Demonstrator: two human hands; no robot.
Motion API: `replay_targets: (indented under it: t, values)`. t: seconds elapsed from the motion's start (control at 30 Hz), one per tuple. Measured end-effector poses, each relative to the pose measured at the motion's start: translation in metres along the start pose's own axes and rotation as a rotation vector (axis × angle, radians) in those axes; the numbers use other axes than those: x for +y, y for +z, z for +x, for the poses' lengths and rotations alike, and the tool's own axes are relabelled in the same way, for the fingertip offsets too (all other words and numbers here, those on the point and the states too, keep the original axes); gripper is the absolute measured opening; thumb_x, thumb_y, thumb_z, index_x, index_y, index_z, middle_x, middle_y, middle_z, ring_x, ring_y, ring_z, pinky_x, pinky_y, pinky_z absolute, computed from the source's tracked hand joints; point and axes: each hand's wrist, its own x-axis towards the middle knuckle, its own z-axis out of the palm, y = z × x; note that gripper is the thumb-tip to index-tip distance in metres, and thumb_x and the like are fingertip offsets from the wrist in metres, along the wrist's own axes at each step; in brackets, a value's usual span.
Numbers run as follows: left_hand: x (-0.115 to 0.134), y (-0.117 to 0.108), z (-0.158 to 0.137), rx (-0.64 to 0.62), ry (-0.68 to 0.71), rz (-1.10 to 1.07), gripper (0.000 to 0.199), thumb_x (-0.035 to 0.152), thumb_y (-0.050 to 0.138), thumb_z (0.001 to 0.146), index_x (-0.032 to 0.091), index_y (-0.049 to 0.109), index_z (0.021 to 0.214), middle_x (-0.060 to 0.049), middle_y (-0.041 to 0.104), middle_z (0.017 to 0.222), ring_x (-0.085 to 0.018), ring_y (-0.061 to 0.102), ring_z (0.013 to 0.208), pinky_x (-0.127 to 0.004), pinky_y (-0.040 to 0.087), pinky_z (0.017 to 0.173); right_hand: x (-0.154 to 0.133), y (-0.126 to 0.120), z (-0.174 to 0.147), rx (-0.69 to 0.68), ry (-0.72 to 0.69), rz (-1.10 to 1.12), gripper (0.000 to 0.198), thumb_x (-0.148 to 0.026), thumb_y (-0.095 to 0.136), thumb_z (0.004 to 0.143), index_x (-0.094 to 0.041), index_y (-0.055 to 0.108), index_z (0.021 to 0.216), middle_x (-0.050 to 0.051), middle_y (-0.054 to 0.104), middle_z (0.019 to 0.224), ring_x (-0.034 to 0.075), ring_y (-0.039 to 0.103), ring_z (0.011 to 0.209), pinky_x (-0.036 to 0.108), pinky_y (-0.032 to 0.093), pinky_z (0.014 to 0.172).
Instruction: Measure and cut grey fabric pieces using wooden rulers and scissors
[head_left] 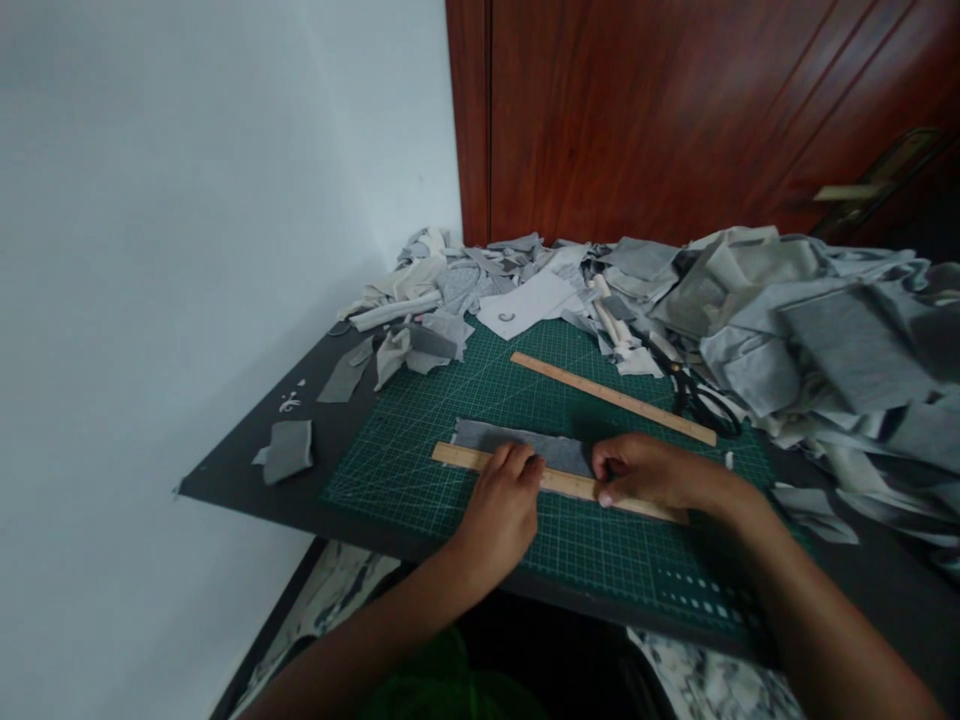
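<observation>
A wooden ruler (571, 485) lies along the near edge of a grey fabric strip (551, 447) on the green cutting mat (420, 500). My left hand (504, 505) bears down on the ruler with bent, closed fingers, their tips at the fabric. At the strip's right end is my right hand (651, 472), its fingers curled and its thumb on the ruler. Part of the ruler is hidden beneath both hands. Farther back on the mat rests a second wooden ruler (611, 396), apart from the hands.
Black-handled scissors (701, 400) lie right of the second ruler. A large heap of grey fabric pieces (825, 330) covers the right side. More scraps (442, 270) and a white sheet (529, 303) line the back. A small folded grey piece (288, 450) sits left on the dark tabletop (247, 480).
</observation>
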Motion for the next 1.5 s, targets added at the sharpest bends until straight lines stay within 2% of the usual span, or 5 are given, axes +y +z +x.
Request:
replay_targets:
  t: [0.97,1.07,1.2,1.27,1.5]
  values:
    - [-0.004,0.001,0.0,-0.015,0.003,-0.054,0.041,-0.001,0.046,0.091,0.016,0.063,0.124,-0.011,0.061,0.123,-0.027,0.055,0.118,-0.048,0.054,0.103,0.008,0.003,0.003,-0.005,-0.024,0.062,0.016,-0.031,0.075,0.071,-0.019,0.066,0.076,-0.002,0.057,0.07,0.017,0.052,0.068,0.025,0.034,0.058]
    - [0.004,-0.004,-0.004,0.007,0.111,0.024,0.037,0.009,0.05,0.098,0.014,0.057,0.133,-0.014,0.057,0.136,-0.029,0.051,0.13,-0.048,0.05,0.109,0.011,0.004,0.003,-0.002,-0.026,0.074,0.016,-0.031,0.075,0.071,-0.019,0.066,0.077,-0.001,0.06,0.072,0.017,0.053,0.069,0.026,0.035,0.059]
    - [0.017,-0.013,-0.008,-0.081,0.476,0.107,0.029,0.029,0.05,0.105,0.014,0.06,0.127,-0.011,0.064,0.128,-0.024,0.056,0.124,-0.04,0.048,0.109,0.019,0.006,0.006,-0.011,-0.03,0.102,0.015,-0.031,0.074,0.072,-0.02,0.066,0.079,-0.002,0.058,0.071,0.017,0.051,0.068,0.026,0.034,0.059]
    - [0.021,-0.013,-0.009,-0.104,0.544,0.134,0.033,0.035,0.05,0.105,0.012,0.06,0.127,-0.011,0.065,0.128,-0.024,0.056,0.124,-0.039,0.046,0.11,0.022,0.006,0.007,-0.019,-0.037,0.116,0.014,-0.03,0.073,0.073,-0.019,0.066,0.079,-0.003,0.056,0.069,0.017,0.05,0.068,0.026,0.034,0.059]
    - [0.017,-0.005,-0.008,-0.149,0.216,0.087,0.048,0.049,0.058,0.099,0.011,0.06,0.129,-0.015,0.064,0.129,-0.032,0.054,0.125,-0.046,0.05,0.104,0.019,0.006,0.006,-0.006,-0.014,0.112,0.013,-0.028,0.073,0.071,-0.02,0.066,0.077,-0.003,0.056,0.069,0.017,0.05,0.067,0.027,0.032,0.059]
